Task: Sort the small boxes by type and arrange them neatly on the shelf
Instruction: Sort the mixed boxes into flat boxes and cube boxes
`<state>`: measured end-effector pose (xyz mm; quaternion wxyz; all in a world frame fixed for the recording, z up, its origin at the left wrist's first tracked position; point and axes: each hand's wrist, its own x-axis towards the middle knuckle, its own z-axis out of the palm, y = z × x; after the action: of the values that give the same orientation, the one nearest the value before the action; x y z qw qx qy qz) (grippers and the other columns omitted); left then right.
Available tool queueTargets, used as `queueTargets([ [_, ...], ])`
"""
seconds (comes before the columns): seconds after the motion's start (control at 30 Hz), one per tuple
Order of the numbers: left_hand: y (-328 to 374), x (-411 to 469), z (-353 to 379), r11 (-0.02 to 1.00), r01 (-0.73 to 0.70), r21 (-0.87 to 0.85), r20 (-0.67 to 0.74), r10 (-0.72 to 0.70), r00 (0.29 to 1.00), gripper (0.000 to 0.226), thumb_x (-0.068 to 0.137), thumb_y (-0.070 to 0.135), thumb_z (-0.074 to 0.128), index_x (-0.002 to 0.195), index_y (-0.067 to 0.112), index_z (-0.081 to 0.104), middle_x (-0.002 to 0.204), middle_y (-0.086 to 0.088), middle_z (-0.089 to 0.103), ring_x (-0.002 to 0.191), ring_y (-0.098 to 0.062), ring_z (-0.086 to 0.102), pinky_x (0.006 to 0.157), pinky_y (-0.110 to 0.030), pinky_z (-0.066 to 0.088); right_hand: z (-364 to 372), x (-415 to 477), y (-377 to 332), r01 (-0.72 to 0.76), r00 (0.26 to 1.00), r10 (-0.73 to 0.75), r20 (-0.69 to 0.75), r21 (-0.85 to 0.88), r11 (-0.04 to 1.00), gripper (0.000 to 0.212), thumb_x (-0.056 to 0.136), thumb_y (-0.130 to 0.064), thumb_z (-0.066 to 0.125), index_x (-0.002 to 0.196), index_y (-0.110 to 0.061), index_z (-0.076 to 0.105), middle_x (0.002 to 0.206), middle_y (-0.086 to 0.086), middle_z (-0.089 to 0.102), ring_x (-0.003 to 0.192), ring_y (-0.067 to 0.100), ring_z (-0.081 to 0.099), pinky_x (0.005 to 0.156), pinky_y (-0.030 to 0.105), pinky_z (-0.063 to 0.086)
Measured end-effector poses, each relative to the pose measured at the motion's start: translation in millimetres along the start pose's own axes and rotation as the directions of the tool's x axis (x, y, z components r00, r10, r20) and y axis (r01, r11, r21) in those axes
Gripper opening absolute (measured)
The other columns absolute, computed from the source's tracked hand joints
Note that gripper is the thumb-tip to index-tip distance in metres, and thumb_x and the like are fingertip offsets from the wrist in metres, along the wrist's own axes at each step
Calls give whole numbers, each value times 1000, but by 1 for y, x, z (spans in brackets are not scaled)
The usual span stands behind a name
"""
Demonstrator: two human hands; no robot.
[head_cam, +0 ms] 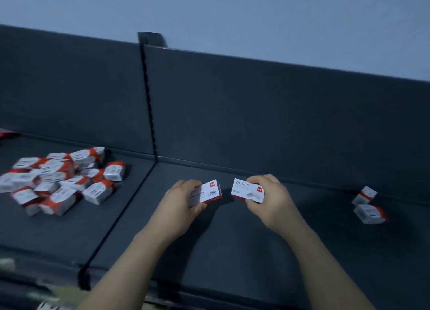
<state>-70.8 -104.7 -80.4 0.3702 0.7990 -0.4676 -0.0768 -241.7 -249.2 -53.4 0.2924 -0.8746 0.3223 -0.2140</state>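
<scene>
Many small boxes point(58, 179), white and red, heaped loose and askew on the left bay of the dark shelf point(232, 251), well left of the seam point(121, 207) between bays. Just right of that seam, low over the shelf: left hand point(179, 200) curled round a barcode box point(207, 192), fingers over the top and thumb beneath. Beside it, across a narrow gap, right hand point(272, 200) pinching a 24/6 box point(247, 191) by its edges, printed face toward the camera. Far right, near the back panel point(279, 111), a pair of boxes point(368, 207) lying tilted, whether touching or just apart hard to tell.

Apparently mid-comparison of the two held boxes, with sorting barely begun. Risks from here:
- Near-identical packaging with only one face showing on each, so easy to misjudge type and mix kinds in a row.
- Light edge grip on the right, liable to let the 24/6 box slip or tip on set-down.
- Loose heap at left, prone to scatter toward the front edge if raked carelessly.
- Dim, blurred light, no help in reading labels.
</scene>
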Motion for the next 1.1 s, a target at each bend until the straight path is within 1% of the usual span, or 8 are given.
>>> queueTargets([
  [0.17, -62, -38, -87, 995, 93, 19, -103, -91, 990, 35, 82, 18, 70, 115, 23, 59, 101, 11, 52, 91, -7, 51, 76, -17, 35, 70, 13, -86, 94, 993, -96, 71, 23, 995, 31, 86, -12, 62, 113, -26, 60, 110, -15, 49, 90, -4, 53, 66, 4, 41],
  [0.27, -103, -63, -144, 987, 151, 52, -158, -141, 977, 33, 81, 17, 71, 113, 21, 60, 105, 6, 57, 97, -13, 55, 76, -20, 38, 116, 13, -143, 160, 981, -164, 107, 49, 986, 32, 88, -12, 61, 117, -25, 59, 110, -16, 46, 90, -12, 49, 67, 0, 37],
  [0.43, -172, -103, -232, 959, 253, 132, -237, -217, 947, 41, 81, 21, 72, 121, 20, 60, 114, 3, 58, 100, -13, 54, 76, -19, 35, 193, 18, -233, 254, 956, -260, 132, 62, 965, 39, 86, -10, 63, 124, -19, 58, 116, -12, 46, 97, 2, 50, 73, -4, 32],
  [0.6, -226, -128, -302, 940, 286, 185, -283, -228, 932, 40, 81, 26, 72, 120, 24, 61, 105, 8, 49, 88, -6, 45, 74, -18, 32, 256, 26, -302, 264, 945, -268, 188, 48, 963, 46, 90, -15, 62, 134, -20, 51, 137, -6, 42, 118, 9, 46, 90, 14, 31],
  [0.67, -247, -132, -322, 934, 308, 181, -305, -244, 920, 41, 81, 25, 72, 120, 24, 60, 104, 9, 47, 87, -6, 45, 75, -18, 32, 277, 32, -323, 263, 941, -266, 208, 41, 964, 46, 91, -16, 61, 136, -20, 49, 139, -4, 41, 122, 13, 46, 91, 16, 32],
  [0.8, -284, -128, -351, 915, 358, 188, -372, -271, 888, 44, 83, 27, 70, 125, 20, 56, 113, 3, 51, 98, -12, 51, 81, -21, 35, 314, 51, -355, 296, 927, -296, 231, 33, 955, 45, 92, -17, 58, 136, -18, 48, 136, -1, 43, 118, 17, 50, 90, 18, 35],
  [0.93, -324, -107, -377, 876, 446, 183, -413, -344, 843, 47, 85, 31, 68, 128, 20, 53, 119, 2, 52, 103, -16, 51, 83, -26, 42, 349, 82, -384, 288, 928, -286, 241, 26, 957, 43, 93, -21, 56, 135, -17, 47, 133, 0, 43, 110, 20, 54, 91, 31, 45],
  [1.1, -374, -76, -402, 830, 522, 195, -458, -394, 797, 45, 86, 33, 65, 127, 20, 52, 123, -1, 51, 108, -20, 49, 85, -30, 43, 393, 128, -409, 291, 917, -292, 271, 43, 956, 36, 91, -19, 57, 126, -18, 52, 126, -2, 44, 102, 17, 54, 85, 28, 44],
])
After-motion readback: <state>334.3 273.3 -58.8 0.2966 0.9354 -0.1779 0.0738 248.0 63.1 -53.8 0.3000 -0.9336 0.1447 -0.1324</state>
